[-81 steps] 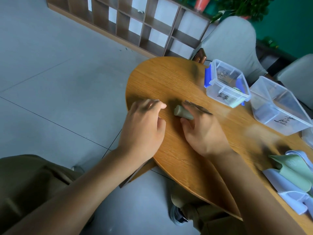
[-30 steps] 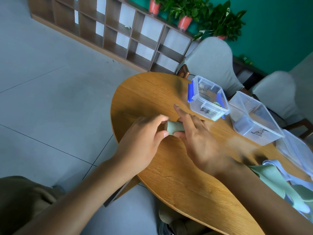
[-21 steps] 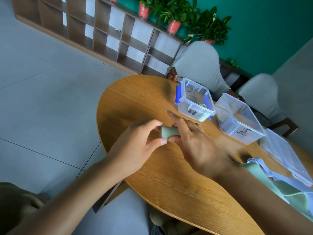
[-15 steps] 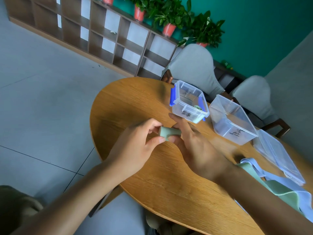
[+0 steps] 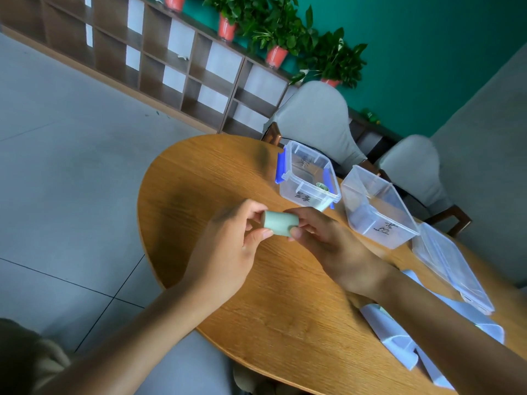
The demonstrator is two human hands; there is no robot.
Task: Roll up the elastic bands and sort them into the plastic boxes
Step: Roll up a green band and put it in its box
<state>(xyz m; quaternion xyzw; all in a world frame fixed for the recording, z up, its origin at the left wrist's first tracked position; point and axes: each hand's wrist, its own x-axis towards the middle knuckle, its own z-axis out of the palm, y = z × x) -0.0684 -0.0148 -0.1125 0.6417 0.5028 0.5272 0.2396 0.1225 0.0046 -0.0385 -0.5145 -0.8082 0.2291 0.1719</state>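
Note:
A rolled-up pale green elastic band [image 5: 279, 222] is held just above the wooden table [image 5: 199, 178]. My left hand [image 5: 228, 246] pinches its left end and my right hand [image 5: 328, 240] pinches its right end. Beyond them stands a clear plastic box with blue clips [image 5: 291, 178]; a small green roll [image 5: 322, 187] lies inside it. To its right is a second clear box [image 5: 405, 220] with a handwritten label. Flat lavender bands [image 5: 399, 337] lie at the right, partly hidden under my right forearm.
A clear lid [image 5: 456, 269] lies on the table right of the boxes. Two grey chairs [image 5: 316, 121] stand behind the table. A wooden shelf unit [image 5: 171, 67] with potted plants [image 5: 273, 32] runs along the green wall. Grey floor lies to the left.
The roll has been lifted off the table and is now held between both hands. The view has tilted up, showing more of the boxes, lid and wall.

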